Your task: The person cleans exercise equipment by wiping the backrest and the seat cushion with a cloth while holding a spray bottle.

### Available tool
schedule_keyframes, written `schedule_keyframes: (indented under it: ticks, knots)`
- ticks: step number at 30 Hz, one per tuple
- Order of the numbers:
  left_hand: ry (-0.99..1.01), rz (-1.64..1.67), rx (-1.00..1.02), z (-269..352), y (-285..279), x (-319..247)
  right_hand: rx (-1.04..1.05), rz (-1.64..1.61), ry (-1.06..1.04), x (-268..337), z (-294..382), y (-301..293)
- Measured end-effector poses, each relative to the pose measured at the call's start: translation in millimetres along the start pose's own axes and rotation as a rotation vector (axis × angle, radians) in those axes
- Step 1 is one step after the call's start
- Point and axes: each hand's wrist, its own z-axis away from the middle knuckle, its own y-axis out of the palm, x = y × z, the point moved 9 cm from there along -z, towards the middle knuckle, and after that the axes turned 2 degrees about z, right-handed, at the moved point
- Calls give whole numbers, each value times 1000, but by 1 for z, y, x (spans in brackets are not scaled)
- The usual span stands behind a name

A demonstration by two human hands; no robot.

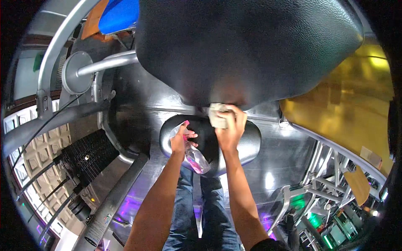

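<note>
My left hand (179, 140) is wrapped around the neck of a clear plastic spray bottle (198, 160), which has a pink trigger head and a little pink liquid near its base. The bottle hangs tilted above a black padded seat (252, 138). In my right hand (231, 128) is a folded pale cloth (216, 115), held at the lower edge of a large black padded backrest (245, 50). Whether the cloth presses on the backrest or sits just in front of it, I cannot tell. The seat lies under both hands.
Grey steel machine tubing (124, 185) and a black weight stack (91, 157) flank me on the left. A round grey disc (77, 72) sits on a bar there. Up left is a blue pad (121, 15). A yellow reflective panel (339, 103) and other gym machines (323, 188) stand right.
</note>
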Motion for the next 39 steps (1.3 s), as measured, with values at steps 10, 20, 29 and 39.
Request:
schedule_keyframes:
  ticks: [10, 20, 29, 39]
  knots:
    - [-16, -20, -29, -16, -7, 8, -561, -447, 585, 10, 26, 30]
    - [-32, -54, 33, -23, -8, 17, -362, -390, 550, -20, 33, 25]
    - [-83, -77, -17, 1, -1, 4, -682, -580, 845, -54, 12, -25]
    - [4, -28, 13, 7, 5, -4, -323, -745, 916, -66, 38, 39]
